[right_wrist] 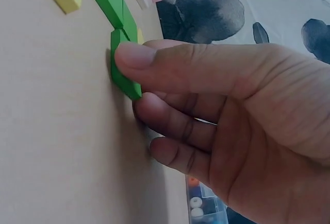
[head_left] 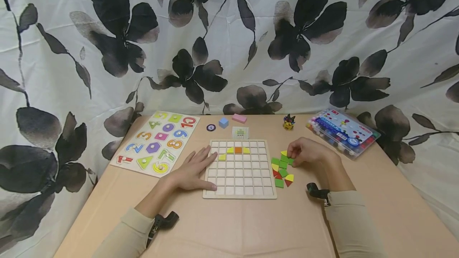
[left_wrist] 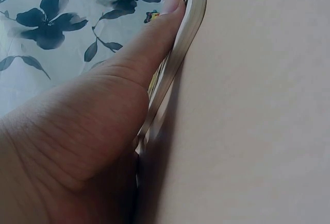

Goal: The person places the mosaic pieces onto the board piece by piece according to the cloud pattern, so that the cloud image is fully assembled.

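Note:
A wooden grid board [head_left: 240, 194] lies flat on the table. My left hand [head_left: 190, 170] rests on its left edge with fingers spread, the thumb at the lower left. In the left wrist view the thumb lies along the board's rim [left_wrist: 193, 23]. Yellow tiles [head_left: 222, 157] and an orange tile [head_left: 238, 150] sit in the upper cells. Right of the board is a loose pile of green, yellow and red tiles [head_left: 283, 172]. My right hand [head_left: 310, 150] pinches a green tile [right_wrist: 122, 74] between thumb and fingers at the pile's upper end, other fingers curled.
A number puzzle sheet [head_left: 154, 142] lies to the left. A small picture card [head_left: 240, 132], a blue block [head_left: 223, 122], a pink block [head_left: 239, 118] and a round dark disc [head_left: 211, 128] lie behind the board. A small figurine [head_left: 288, 122] and a plastic bead case [head_left: 342, 132] stand at the back right.

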A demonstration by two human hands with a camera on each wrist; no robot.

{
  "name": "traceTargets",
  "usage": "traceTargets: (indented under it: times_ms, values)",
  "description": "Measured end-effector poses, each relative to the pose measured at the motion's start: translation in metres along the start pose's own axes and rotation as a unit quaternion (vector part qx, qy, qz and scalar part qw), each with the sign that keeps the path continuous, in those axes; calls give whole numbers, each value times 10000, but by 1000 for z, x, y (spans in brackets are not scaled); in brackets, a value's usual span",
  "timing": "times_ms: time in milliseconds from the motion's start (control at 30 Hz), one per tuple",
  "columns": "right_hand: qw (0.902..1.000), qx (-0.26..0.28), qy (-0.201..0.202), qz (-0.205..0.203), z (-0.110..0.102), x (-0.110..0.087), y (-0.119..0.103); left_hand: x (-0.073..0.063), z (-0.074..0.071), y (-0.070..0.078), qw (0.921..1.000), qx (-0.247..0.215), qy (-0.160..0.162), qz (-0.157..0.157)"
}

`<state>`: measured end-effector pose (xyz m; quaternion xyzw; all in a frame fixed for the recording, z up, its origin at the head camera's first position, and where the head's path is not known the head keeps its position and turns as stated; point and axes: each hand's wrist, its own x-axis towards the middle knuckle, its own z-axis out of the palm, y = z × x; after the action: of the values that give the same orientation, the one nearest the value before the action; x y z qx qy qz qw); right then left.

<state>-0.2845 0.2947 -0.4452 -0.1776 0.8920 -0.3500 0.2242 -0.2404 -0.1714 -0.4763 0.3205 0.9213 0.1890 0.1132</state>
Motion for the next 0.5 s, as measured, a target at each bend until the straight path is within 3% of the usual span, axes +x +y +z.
traceTargets:
  times_ms: [233, 500]
  values:
    - [9999, -63, 108, 47, -3, -4, 0, -1, 0, 0, 10000, 15, -17, -20]
    - [9949, 10, 1002, -126, -6, -5, -3, 1, 2, -1, 10000, 9, -1, -25]
